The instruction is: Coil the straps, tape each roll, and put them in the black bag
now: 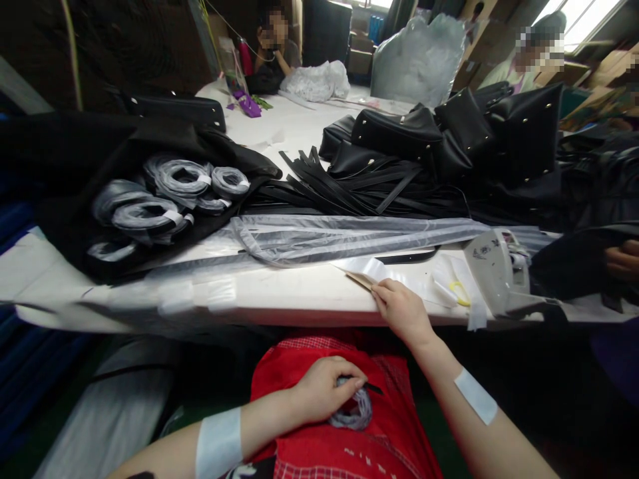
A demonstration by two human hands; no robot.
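Observation:
My left hand (329,389) is closed on a small coil of grey plastic-wrapped strap (357,416) over the red apron (394,426). A black strap end sticks out beside its fingertips. At the table's front edge, my right hand (399,306) pinches a brown card (360,278), and white film (372,267) lies just behind the card. Long plastic-wrapped strips (319,246) stretch across the table beyond that hand.
Wrapped coils (182,176) sit on black material at the left. Black straps (344,186) and black bags (399,133) are piled behind. A white dispenser (494,269) and yellow-handled scissors (459,293) are at the right. People are at the back and a person's hand (624,259) at the right.

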